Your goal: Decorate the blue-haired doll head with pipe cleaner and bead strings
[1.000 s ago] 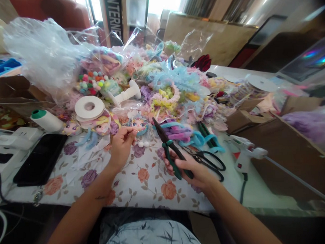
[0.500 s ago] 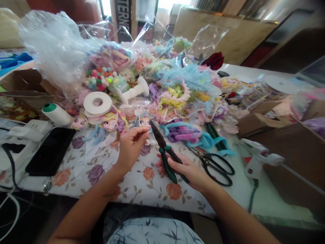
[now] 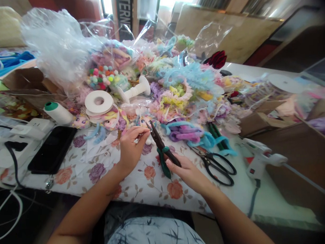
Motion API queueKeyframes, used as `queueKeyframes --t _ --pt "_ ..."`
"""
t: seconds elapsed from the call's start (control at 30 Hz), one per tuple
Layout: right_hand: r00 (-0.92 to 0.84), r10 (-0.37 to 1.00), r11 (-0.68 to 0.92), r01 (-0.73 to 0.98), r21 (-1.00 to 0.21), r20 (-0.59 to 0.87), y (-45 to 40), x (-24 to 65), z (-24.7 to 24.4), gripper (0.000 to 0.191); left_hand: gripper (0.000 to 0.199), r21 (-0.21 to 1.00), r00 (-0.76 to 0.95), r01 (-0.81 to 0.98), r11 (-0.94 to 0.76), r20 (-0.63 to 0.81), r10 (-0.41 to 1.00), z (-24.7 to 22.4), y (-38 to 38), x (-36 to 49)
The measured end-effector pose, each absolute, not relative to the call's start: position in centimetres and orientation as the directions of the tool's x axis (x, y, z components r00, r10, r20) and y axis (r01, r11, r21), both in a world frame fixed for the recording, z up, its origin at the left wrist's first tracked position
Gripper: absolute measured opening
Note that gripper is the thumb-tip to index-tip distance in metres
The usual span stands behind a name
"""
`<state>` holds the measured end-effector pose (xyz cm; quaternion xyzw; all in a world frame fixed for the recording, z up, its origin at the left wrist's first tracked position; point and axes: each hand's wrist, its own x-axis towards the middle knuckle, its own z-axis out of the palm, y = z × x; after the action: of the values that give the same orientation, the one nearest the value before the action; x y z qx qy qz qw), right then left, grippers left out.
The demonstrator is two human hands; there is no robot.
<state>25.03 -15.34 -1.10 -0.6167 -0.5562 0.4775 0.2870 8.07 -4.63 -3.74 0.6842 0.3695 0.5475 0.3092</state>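
Over the flowered cloth, my left hand [image 3: 133, 142] is closed in a pinch, thumb against fingers. Whatever it pinches is too small to make out; a thin beaded strand shows just above the fingers. My right hand [image 3: 187, 171] grips long-nose pliers [image 3: 158, 138] with green-and-black handles. Their jaws stand slightly apart, tips close to my left fingertips. Just beyond both hands lies a doll-face piece [image 3: 145, 121] with blue hair, partly covered by the pliers and fingers. Black-handled scissors [image 3: 217, 168] rest to the right of my right hand.
A white ribbon spool [image 3: 98, 101], a thread cone [image 3: 57, 113] and a black phone [image 3: 53, 150] are on the left. Lace, pompoms and plastic bags heap up behind. At right stand a glue gun [image 3: 259, 157] and a cardboard box [image 3: 294, 156].
The pliers' jaws have parted and their handles have spread. My right hand has shifted slightly, bringing the tips near my left fingers, which keep their pinch.
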Motion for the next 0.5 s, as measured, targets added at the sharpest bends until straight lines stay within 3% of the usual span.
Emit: queueKeyframes --t 0.5 --pt "-0.067 0.985 -0.107 0.498 -0.861 -0.161 -15.41 24.09 -1.1 0.032 0.007 0.743 0.101 0.207 -0.636 0.631 0.77 -4.5 -4.52 8.19"
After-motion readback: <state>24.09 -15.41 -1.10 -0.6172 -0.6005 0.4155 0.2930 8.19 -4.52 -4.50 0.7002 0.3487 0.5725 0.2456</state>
